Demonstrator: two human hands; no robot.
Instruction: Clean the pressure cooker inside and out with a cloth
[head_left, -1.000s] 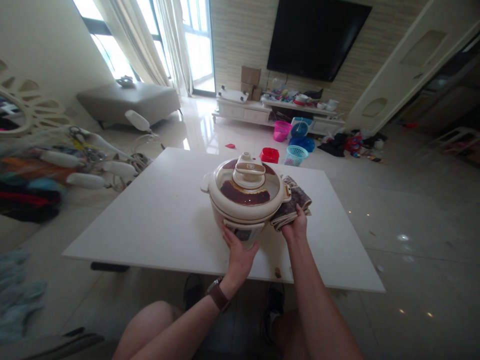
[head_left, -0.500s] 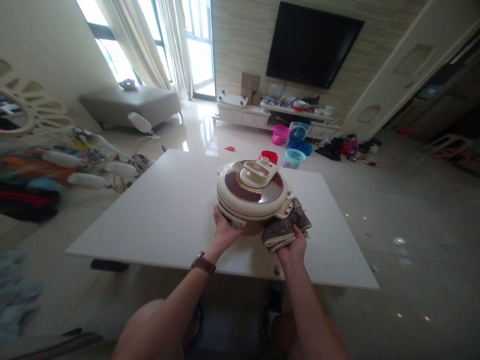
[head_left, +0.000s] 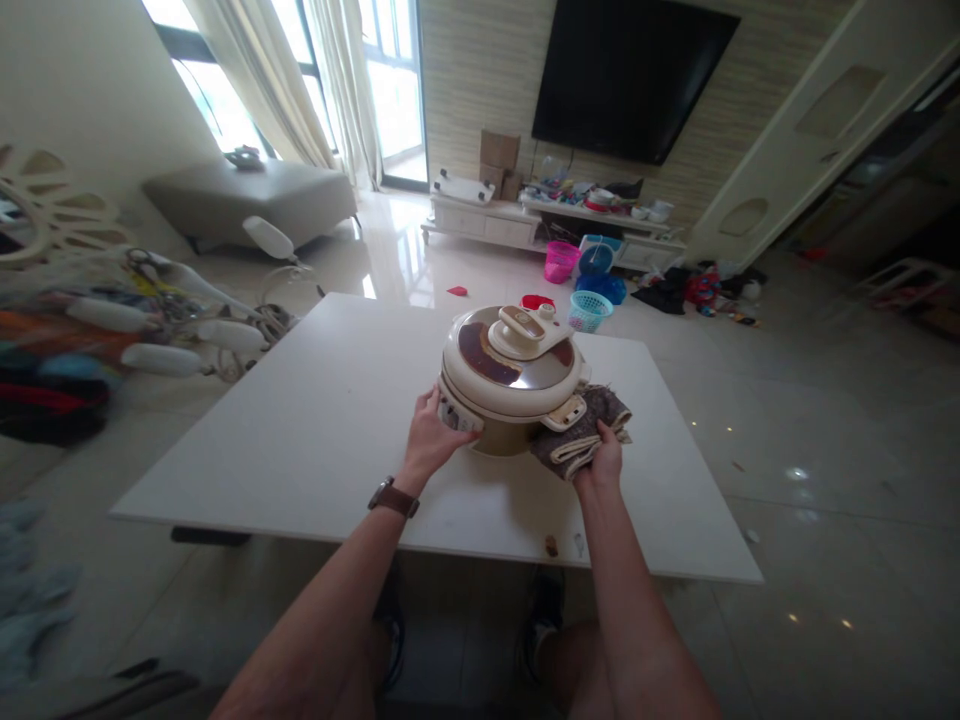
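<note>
A cream electric pressure cooker (head_left: 514, 375) with a brown-stained lid stands tilted on the white table (head_left: 322, 430), its near side lifted. My left hand (head_left: 429, 435) grips the cooker's front left rim, a watch on the wrist. My right hand (head_left: 600, 462) is closed on a folded grey-brown cloth (head_left: 581, 432), which lies against and partly under the cooker's right side.
A small brown crumb (head_left: 552, 545) lies near the table's front edge. Colourful plastic baskets (head_left: 587, 310) stand on the floor beyond the table. A low TV cabinet (head_left: 540, 222) and a grey bench (head_left: 251, 200) are at the back. Cluttered tools lie at the left (head_left: 172, 320).
The cooker has been tilted up and turned, its front now facing left. My left hand moved from the front panel to the left rim. The cloth has gone under the right side.
</note>
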